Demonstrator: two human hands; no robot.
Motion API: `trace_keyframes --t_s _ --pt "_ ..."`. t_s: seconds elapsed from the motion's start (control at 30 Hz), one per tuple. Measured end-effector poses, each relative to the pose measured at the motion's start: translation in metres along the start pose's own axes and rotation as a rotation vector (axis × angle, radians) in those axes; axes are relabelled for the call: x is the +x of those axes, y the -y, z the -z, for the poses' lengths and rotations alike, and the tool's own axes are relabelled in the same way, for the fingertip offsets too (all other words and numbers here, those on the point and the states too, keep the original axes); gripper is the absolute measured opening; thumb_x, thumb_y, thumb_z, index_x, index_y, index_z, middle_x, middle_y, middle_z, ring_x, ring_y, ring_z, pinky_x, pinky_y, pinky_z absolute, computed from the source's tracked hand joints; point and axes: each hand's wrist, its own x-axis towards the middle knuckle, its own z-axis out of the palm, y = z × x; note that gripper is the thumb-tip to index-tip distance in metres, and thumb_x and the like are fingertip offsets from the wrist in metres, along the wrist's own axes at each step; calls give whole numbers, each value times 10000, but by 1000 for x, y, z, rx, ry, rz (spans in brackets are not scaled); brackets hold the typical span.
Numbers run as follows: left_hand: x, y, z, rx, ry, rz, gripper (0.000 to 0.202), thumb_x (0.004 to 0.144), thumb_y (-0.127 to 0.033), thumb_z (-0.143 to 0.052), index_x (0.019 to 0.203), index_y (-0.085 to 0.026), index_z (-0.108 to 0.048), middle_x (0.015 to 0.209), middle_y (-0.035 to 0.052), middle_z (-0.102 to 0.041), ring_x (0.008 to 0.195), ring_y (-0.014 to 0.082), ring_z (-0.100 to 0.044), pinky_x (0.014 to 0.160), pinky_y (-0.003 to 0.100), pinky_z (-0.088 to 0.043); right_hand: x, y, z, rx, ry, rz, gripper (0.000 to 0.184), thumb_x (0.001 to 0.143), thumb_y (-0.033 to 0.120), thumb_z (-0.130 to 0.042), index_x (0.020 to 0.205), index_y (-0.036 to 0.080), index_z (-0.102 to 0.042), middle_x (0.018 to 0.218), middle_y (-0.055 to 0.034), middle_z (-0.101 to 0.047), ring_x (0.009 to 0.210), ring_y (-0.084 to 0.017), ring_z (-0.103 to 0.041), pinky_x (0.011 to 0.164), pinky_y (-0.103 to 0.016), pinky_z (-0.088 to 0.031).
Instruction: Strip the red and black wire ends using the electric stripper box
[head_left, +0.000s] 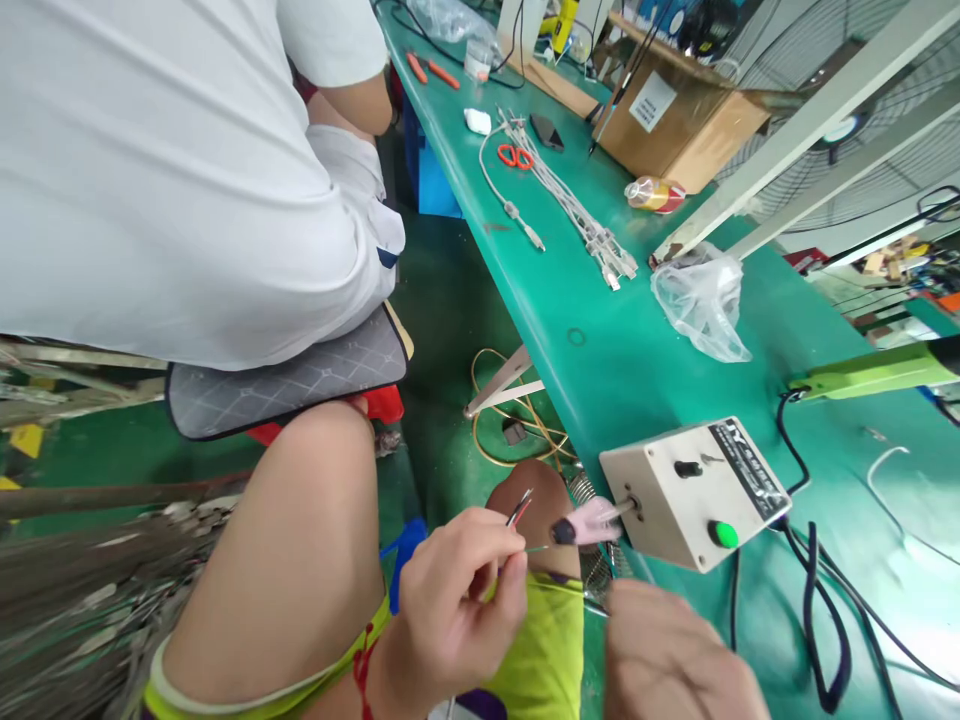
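Observation:
My left hand point(469, 590) pinches a thin cable end between thumb and forefinger. Fine red, black and pale wires point(519, 508) fan out above the fingertips. A thin green wire point(537, 548) points right, toward the dark tip of a pink clip-like piece point(594, 522). That piece sits on a shaft from the side of a white control box point(679, 500) with a black knob and a green button. My right hand point(675, 655), somewhat blurred, is curled closed below the box at the table edge. Whatever its fingers hold is hidden.
On the green table point(540, 300) lie a bundle of grey-white cables point(577, 210), red-handled scissors point(516, 157), a plastic bag point(705, 300) and a cardboard box point(667, 120). A green lamp arm point(870, 375) reaches in from the right. A co-worker in white point(165, 180) sits at left.

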Motion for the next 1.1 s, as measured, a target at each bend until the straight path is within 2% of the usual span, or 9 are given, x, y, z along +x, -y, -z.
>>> trace_keyframes --t_s 0.2,0.3,0.4,0.47,0.53,0.67,0.83,0.93,1.1 --pt "5 1 4 0 16 -19 246 974 -11 -641 1118 -208 -675 825 37 -787 712 164 -790 670 223 -672 33 -11 -22 -460 417 352 343 1120 258 -615 784 281 -679 701 -16 -691 612 -210 -568 599 -374 -416" --pt "5 1 6 12 11 -40 248 963 3 -643 1113 -191 -685 841 48 -801 755 171 -815 696 226 -684 36 -7 -15 -506 477 312 270 1139 258 -605 916 264 -756 831 -61 -800 721 -228 -678 686 -364 -502" --pt "4 2 8 42 1 -54 238 967 -9 -662 1121 -187 -699 876 59 -820 759 171 -823 704 236 -697 32 1 -6 -446 492 267 341 1153 290 -587 834 262 -705 769 -59 -765 691 -228 -647 681 -375 -464" --pt "3 2 9 61 5 -56 230 975 -19 -676 1124 -191 -704 887 58 -830 762 169 -827 709 237 -702 27 6 -4 -319 443 177 450 1180 369 -551 753 266 -648 683 -41 -691 641 -218 -587 657 -382 -405" --pt "3 2 8 68 7 -59 207 983 -31 -681 1112 -190 -707 887 60 -834 763 170 -832 707 230 -699 18 8 -9 -83 344 -61 581 1216 507 -463 722 258 -644 649 -38 -629 627 -214 -558 649 -379 -380" --pt "5 2 6 71 11 -64 187 987 -35 -680 1086 -192 -704 866 49 -836 757 169 -834 700 220 -693 2 -3 -31 680 75 -539 722 1185 734 -342 849 236 -743 591 2 -543 504 -171 -410 556 -328 -335" --pt "7 3 2 81 12 -74 182 982 -23 -683 1070 -179 -717 872 58 -827 732 162 -816 685 218 -684 5 -6 -33 883 -225 -479 423 1097 620 -704 1059 237 -881 722 -32 -656 703 -196 -518 746 -320 -472" --pt "5 3 1 92 27 -69 190 982 -14 -685 1079 -173 -723 891 64 -831 746 162 -818 683 219 -687 14 3 -26 972 -312 -598 490 1035 645 -797 1315 253 -889 771 -45 -686 794 -216 -563 816 -329 -500" --pt "3 4 -2 76 39 -66 215 985 5 -679 1107 -164 -735 922 81 -835 799 172 -828 685 224 -686 20 4 -29 1011 -414 -631 521 1002 646 -856 1333 245 -882 644 10 -545 754 -196 -488 811 -307 -466"
